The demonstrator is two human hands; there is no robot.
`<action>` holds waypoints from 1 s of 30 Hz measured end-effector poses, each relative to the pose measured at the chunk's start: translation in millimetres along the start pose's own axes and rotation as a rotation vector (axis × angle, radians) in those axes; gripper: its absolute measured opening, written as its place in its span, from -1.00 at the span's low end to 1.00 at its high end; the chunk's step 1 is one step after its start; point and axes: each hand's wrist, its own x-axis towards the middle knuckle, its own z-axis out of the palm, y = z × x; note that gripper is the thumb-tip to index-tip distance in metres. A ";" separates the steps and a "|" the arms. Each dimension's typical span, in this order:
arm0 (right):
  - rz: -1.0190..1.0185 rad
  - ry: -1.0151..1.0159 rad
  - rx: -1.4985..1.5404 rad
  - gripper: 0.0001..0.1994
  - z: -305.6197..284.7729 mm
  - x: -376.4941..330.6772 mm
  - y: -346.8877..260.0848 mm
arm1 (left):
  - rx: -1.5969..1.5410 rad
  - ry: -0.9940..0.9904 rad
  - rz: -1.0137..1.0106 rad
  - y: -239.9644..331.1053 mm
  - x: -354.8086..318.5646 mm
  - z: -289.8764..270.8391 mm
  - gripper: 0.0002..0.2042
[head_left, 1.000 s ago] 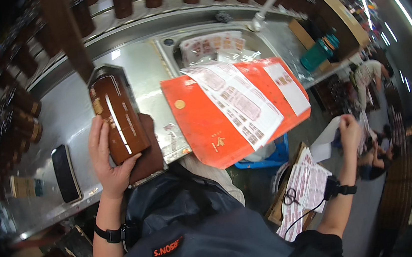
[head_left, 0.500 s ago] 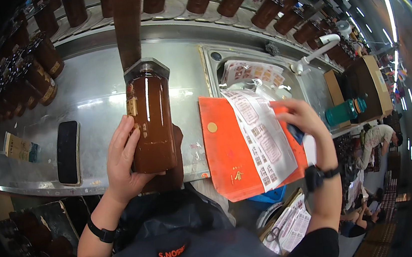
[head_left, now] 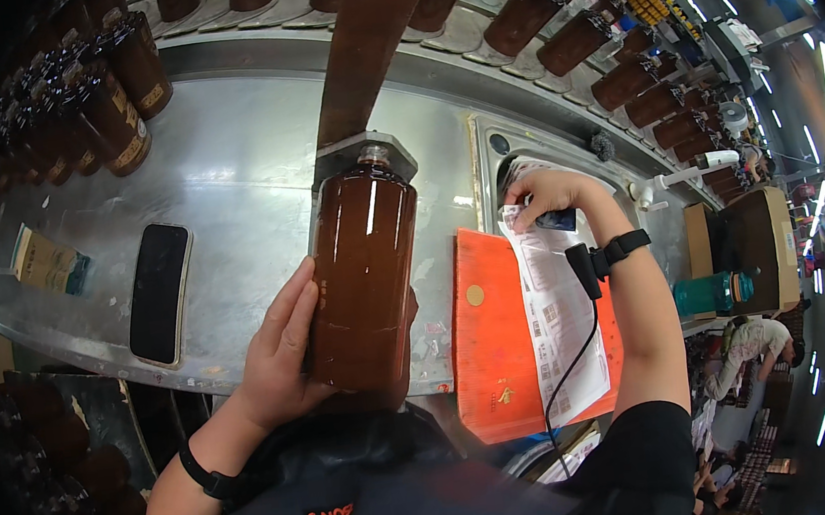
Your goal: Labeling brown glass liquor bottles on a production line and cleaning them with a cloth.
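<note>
A large brown bottle point(head_left: 364, 278) with an open clear neck rests against a grey angular bracket point(head_left: 367, 157) on the metal table. My left hand point(head_left: 286, 346) grips it low on its left side, fingers along the wall and thumb hidden under the base. To the right, white printed label sheets point(head_left: 566, 332) lie over an orange-red folder point(head_left: 488, 350). At their far corner, my right hand point(head_left: 542, 199) pinches the sheet's edge between thumb and fingers. A small dark blue object point(head_left: 558, 221) shows beneath that palm; its kind is unclear.
A black phone point(head_left: 162, 294) and a small beige-and-clear pack point(head_left: 49, 260) lie at left. Brown bottles crowd the far left point(head_left: 106, 119) and line the conveyor point(head_left: 523, 15). Behind the folder is a sink point(head_left: 491, 144) with a white tap point(head_left: 657, 192). A teal jar point(head_left: 703, 294) stands beside a cardboard box point(head_left: 758, 241).
The bottle has turned, so its gold label no longer shows on the left side. My right hand has moved to the sheet's far corner and closed on it. The view has shifted.
</note>
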 end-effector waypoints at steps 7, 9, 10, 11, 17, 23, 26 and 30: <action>-0.212 0.375 0.113 -0.86 16.1 -24.2 -16.1 | 0.060 0.008 -0.007 11.4 9.4 -6.6 -0.12; -0.069 0.705 -0.157 -0.86 21.5 -40.8 -35.7 | 0.168 0.013 -0.015 23.3 15.0 -9.5 -0.14; -0.160 0.767 -0.243 -0.85 22.9 -51.9 -48.5 | 0.180 0.001 0.007 29.7 17.6 -9.8 -0.16; -0.166 0.819 -0.283 -0.85 25.1 -63.5 -63.7 | 0.215 -0.015 0.021 34.4 20.7 -8.9 -0.17; -0.459 0.866 -0.354 -0.88 48.3 -147.6 -171.2 | 0.042 -0.052 -0.091 28.2 21.8 -6.9 -0.06; -0.721 0.639 -0.005 -0.87 48.9 -152.8 -239.6 | -0.145 -0.150 -0.222 8.1 9.6 -9.8 0.04; -0.657 0.590 0.164 -0.89 49.6 -123.0 -251.3 | -0.162 -0.208 -0.224 8.4 12.9 -16.2 0.11; -0.509 0.635 0.259 -0.87 53.7 -93.8 -257.0 | -0.499 -0.171 -0.311 12.7 33.6 -28.5 0.19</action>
